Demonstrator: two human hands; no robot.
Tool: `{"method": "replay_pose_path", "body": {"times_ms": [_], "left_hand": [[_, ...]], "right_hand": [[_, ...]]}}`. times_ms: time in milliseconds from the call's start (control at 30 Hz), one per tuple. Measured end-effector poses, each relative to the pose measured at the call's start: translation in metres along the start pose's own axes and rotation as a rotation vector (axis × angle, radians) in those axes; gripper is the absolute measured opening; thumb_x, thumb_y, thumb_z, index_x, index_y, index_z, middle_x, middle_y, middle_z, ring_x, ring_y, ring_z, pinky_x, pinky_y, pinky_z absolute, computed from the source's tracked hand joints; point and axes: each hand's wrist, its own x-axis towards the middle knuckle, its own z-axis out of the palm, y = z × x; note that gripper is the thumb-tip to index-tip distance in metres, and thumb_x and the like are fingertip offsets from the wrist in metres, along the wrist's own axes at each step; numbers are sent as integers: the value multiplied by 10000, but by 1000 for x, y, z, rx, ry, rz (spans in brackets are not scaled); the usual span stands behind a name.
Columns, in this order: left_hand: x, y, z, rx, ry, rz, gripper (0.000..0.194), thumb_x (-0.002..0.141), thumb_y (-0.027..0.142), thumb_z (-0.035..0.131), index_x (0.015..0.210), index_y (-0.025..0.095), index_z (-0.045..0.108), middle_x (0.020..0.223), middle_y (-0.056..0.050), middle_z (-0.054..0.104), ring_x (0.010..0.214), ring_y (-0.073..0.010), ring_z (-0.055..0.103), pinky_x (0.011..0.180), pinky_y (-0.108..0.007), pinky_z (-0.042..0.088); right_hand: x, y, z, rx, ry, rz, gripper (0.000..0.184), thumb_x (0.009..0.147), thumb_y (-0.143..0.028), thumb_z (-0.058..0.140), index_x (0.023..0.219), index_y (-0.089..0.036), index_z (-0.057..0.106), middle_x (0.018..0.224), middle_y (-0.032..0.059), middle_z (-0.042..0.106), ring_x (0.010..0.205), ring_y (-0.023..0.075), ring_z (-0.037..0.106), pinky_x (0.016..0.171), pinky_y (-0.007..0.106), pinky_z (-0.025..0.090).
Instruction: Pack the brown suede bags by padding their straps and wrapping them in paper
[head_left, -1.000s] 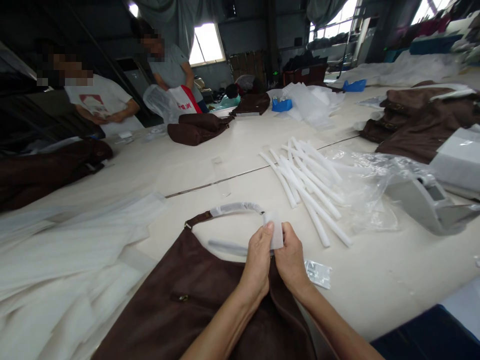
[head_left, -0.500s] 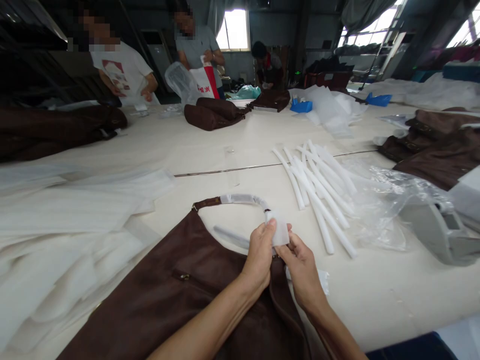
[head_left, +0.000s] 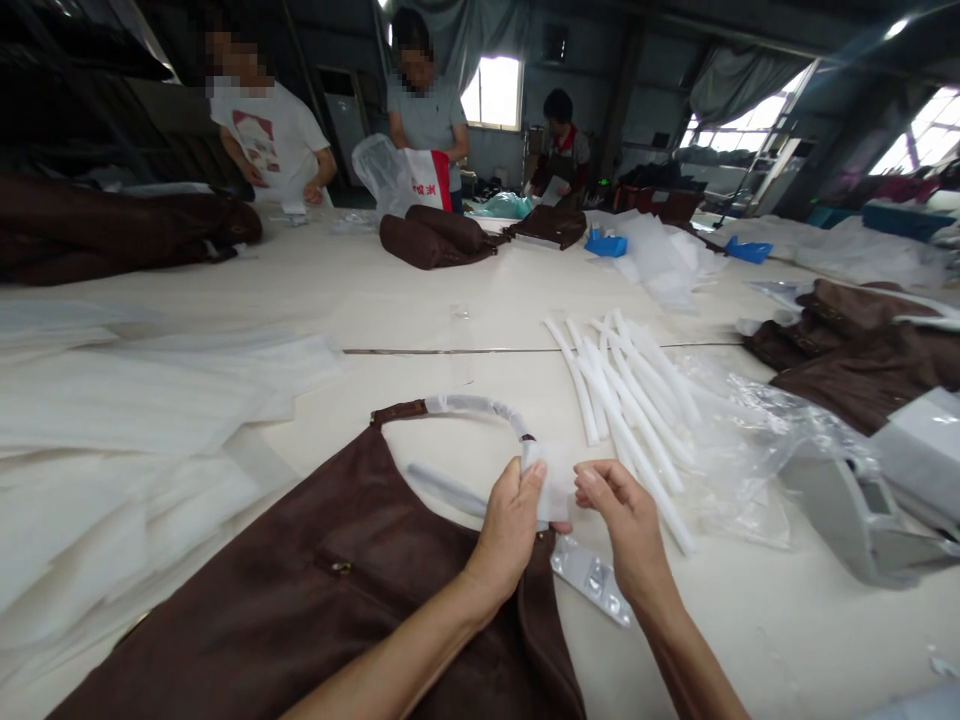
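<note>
A brown bag [head_left: 322, 610] lies flat in front of me, its curved handle [head_left: 469, 407] wrapped in white foam. My left hand [head_left: 510, 525] is closed, pinching a small white foam piece [head_left: 553, 485] at the right end of the handle. To its right, my right hand [head_left: 626, 520] has its fingers curled and a little apart, the fingertips just beside the foam piece's edge. One loose foam tube [head_left: 442, 487] lies inside the handle loop. A small clear packet [head_left: 592, 578] lies on the table under my hands.
Several white foam tubes [head_left: 626, 395] lie to the right, next to crumpled clear plastic [head_left: 750, 440] and a grey tape dispenser [head_left: 862, 505]. White sheets [head_left: 135, 430] pile up on the left. More brown bags [head_left: 439, 238] and three people stand at the far side.
My right hand has come off the foam piece and shifted right. The view has tilted up, and the clear packet now shows below my hands.
</note>
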Motion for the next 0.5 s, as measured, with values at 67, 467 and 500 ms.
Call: {"method": "replay_pose_path", "body": {"times_ms": [67, 467, 500], "left_hand": [[-1, 1, 1, 24, -19, -2, 360, 856, 543, 609, 849, 185, 572, 713, 0, 597, 540, -140, 553, 511, -241, 461], [-1, 9, 0, 110, -108, -53, 460, 714, 568, 733, 928, 175, 623, 729, 0, 651, 672, -181, 592, 643, -256, 484], [0, 10, 1, 124, -96, -67, 498, 687, 582, 753, 952, 179, 628, 755, 0, 664, 699, -189, 603, 657, -259, 492]], "right_hand": [[7, 1, 9, 57, -96, 34, 331, 753, -510, 730, 803, -196, 638, 707, -10, 608, 586, 134, 555, 532, 255, 470], [17, 2, 33, 592, -152, 290, 409, 589, -462, 834, 670, -186, 543, 439, -93, 445, 345, 43, 316, 303, 166, 198], [16, 0, 32, 638, -112, 261, 406, 573, -442, 848, 668, -178, 554, 463, -81, 477, 369, 40, 348, 331, 162, 237]]}}
